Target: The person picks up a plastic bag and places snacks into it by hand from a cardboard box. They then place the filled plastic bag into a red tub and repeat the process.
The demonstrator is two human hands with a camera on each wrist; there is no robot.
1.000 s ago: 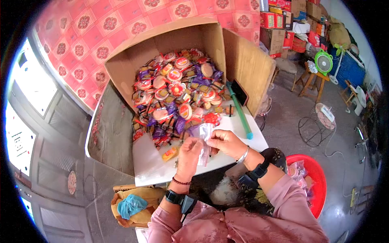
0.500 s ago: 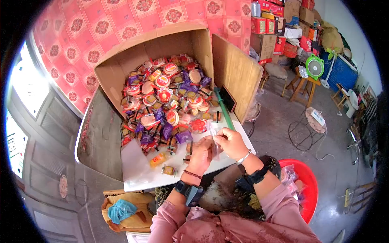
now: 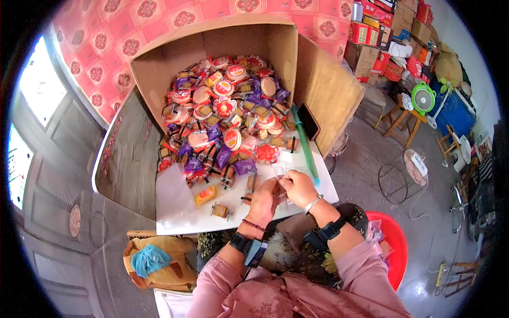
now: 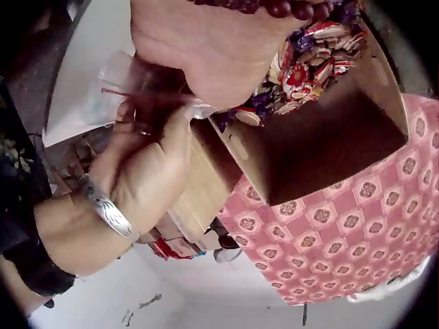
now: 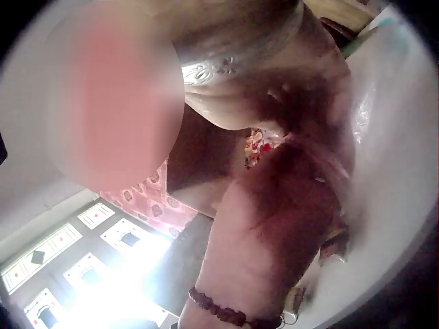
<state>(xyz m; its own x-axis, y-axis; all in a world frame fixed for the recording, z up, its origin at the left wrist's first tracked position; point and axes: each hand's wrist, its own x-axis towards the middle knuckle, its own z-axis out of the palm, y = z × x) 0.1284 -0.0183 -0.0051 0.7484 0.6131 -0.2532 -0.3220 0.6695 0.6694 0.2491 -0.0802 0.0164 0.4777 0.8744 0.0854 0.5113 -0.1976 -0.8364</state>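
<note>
Pinching clear bag: left hand, right hand, at worktop front edge, below carton.

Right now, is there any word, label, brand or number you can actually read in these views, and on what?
None reads clearly.
Wrapped snacks in the cardboard box: printed wrappers, too small to read.
Red cartons stacked at the back: markings blurred.
Clear plastic bag pinched by the left hand and right hand: no print visible.
Both wrist views: nothing legible.

Small clear bag mostly hidden between fingers.
</note>
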